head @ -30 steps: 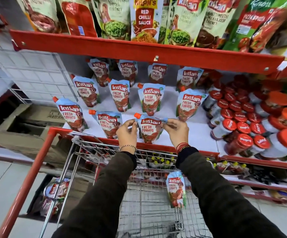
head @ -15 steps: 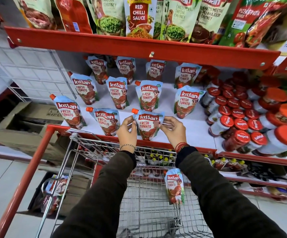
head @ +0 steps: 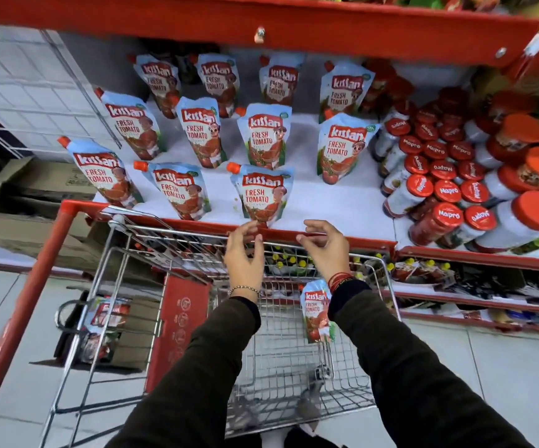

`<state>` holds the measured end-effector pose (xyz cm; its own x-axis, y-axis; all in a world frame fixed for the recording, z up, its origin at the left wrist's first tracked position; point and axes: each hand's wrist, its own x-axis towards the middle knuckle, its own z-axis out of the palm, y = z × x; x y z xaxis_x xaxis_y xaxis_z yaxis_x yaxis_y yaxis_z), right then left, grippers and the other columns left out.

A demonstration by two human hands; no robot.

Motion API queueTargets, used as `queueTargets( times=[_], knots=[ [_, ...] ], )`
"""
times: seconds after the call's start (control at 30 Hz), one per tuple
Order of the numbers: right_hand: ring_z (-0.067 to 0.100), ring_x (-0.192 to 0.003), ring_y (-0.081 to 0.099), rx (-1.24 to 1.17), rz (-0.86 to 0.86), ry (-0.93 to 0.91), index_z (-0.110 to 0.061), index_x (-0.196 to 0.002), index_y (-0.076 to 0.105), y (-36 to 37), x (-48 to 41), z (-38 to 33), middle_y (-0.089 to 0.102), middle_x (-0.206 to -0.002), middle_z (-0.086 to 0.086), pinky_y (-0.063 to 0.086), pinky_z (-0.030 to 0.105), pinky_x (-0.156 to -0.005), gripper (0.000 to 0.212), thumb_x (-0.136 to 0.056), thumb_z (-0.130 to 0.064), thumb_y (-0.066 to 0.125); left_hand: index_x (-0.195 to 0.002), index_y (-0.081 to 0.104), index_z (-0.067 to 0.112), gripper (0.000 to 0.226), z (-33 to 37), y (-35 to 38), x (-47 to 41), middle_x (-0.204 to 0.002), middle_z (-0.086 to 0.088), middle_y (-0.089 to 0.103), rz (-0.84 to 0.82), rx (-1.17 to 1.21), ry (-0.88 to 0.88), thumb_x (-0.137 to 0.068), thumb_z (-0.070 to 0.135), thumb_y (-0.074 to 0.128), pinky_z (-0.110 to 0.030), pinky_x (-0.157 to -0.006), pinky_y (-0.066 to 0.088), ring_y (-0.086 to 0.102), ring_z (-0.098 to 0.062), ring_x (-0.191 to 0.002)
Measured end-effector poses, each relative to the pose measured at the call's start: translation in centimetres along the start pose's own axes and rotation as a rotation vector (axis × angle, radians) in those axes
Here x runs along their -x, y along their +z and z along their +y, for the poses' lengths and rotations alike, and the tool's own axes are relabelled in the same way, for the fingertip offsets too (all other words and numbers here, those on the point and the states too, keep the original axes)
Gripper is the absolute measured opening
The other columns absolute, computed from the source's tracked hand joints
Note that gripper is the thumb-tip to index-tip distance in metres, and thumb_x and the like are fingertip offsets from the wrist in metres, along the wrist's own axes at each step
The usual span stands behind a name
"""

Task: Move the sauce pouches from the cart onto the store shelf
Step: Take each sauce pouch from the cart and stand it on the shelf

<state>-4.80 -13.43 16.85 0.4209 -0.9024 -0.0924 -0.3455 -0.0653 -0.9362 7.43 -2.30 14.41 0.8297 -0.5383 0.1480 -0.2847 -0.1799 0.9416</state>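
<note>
Sauce pouch (head: 263,197) stands on the shelf (head: 342,205); left hand (head: 244,253) and right hand (head: 324,247) hang empty, fingers apart.

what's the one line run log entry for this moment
stage: front pouch standing on shelf | left hand: open, empty | right hand: open, empty | cart: one pouch left
</note>
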Motion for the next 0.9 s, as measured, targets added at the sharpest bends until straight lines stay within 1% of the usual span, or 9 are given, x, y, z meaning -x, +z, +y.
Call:
queueTargets(
  times=[0.07,0.2,0.33,0.43,0.53,0.63,0.7,0.8,0.9],
  knots=[
    [0.006,-0.083,0.065,0.021,-0.029,0.032,-0.015,-0.109,0.067,-0.6,0.9,2.4,0.070,-0.106,0.005,0.055,0.022,-0.077,0.029,-0.081,-0.015,0.074,-0.115,0.060,0.025,0.023,-1.4,1.1,1.9,-0.117,0.001,0.061,-0.050,-0.035,-0.025,-0.093,0.021,0.055,-0.025,-0.084,0.054,0.061,-0.011,-0.105],
    [0.016,-0.097,0.067,0.073,-0.047,0.134,-0.013,-0.108,0.067,-2.3,2.5,7.7,0.071,-0.108,0.005,0.055,0.035,-0.091,0.028,-0.081,-0.012,0.074,-0.112,0.063,0.024,0.021,-4.9,3.5,5.7,-0.111,0.005,0.062,-0.183,-0.082,-0.148,-0.093,0.020,0.055,-0.043,-0.094,0.054,0.062,-0.017,-0.104],
    [0.016,-0.093,0.064,0.118,-0.023,0.236,-0.014,-0.102,0.068,-4.2,3.7,12.9,0.070,-0.105,0.002,0.053,0.023,-0.080,0.022,-0.081,-0.015,0.075,-0.112,0.064,0.019,0.020,-8.1,5.7,8.5,-0.111,0.009,0.064,-0.284,-0.112,-0.269,-0.093,0.018,0.056,-0.043,-0.096,0.053,0.061,-0.015,-0.106],
    [0.015,-0.088,0.065,0.136,-0.009,0.271,-0.016,-0.098,0.068,-4.9,3.8,16.7,0.070,-0.100,0.003,0.055,0.024,-0.081,0.019,-0.081,-0.015,0.075,-0.115,0.065,0.013,0.024,-11.0,7.8,9.6,-0.117,-0.006,0.068,-0.345,-0.199,-0.354,-0.093,0.017,0.056,-0.040,-0.092,0.055,0.064,-0.022,-0.105],
    [0.010,-0.080,0.066,0.171,-0.004,0.324,-0.007,-0.099,0.070,-4.8,3.2,20.2,0.069,-0.091,0.003,0.050,0.008,-0.071,0.018,-0.081,-0.009,0.074,-0.115,0.065,0.012,0.024,-14.2,10.2,10.2,-0.115,-0.012,0.070,-0.401,-0.289,-0.417,-0.095,0.019,0.054,-0.037,-0.083,0.058,0.067,-0.026,-0.094],
    [0.019,-0.082,0.071,0.243,-0.015,0.342,-0.010,-0.097,0.072,-4.2,2.2,24.0,0.075,-0.095,0.006,0.056,0.020,-0.078,0.015,-0.083,-0.009,0.070,-0.112,0.069,0.011,0.024,-16.9,12.9,10.2,-0.112,-0.011,0.073,-0.434,-0.330,-0.454,-0.095,0.018,0.054,-0.029,-0.077,0.055,0.069,-0.024,-0.088],
    [0.014,-0.076,0.068,0.307,-0.023,0.333,-0.010,-0.100,0.074,-3.6,1.4,26.2,0.075,-0.095,0.006,0.048,0.002,-0.071,0.016,-0.085,-0.010,0.067,-0.110,0.071,0.010,0.024,-18.7,14.9,9.9,-0.108,-0.013,0.075,-0.455,-0.369,-0.477,-0.094,0.016,0.053,-0.026,-0.075,0.050,0.070,-0.028,-0.089],
    [0.016,-0.079,0.066,0.337,-0.035,0.319,-0.003,-0.101,0.072,-2.6,0.0,28.5,0.075,-0.099,0.013,0.048,0.006,-0.069,0.017,-0.087,-0.008,0.065,-0.113,0.070,0.009,0.029,-21.1,17.3,9.5,-0.104,-0.021,0.074,-0.504,-0.457,-0.478,-0.096,0.019,0.049,-0.032,-0.076,0.050,0.069,-0.035,-0.093],
    [0.013,-0.079,0.061,0.365,-0.040,0.334,-0.001,-0.103,0.071,-1.6,-0.9,30.0,0.074,-0.103,0.014,0.036,-0.007,-0.061,0.019,-0.088,-0.009,0.064,-0.120,0.066,0.009,0.031,-23.2,18.9,9.3,-0.113,-0.020,0.072,-0.534,-0.519,-0.489,-0.096,0.020,0.048,-0.034,-0.083,0.050,0.067,-0.034,-0.102]
  ],
)
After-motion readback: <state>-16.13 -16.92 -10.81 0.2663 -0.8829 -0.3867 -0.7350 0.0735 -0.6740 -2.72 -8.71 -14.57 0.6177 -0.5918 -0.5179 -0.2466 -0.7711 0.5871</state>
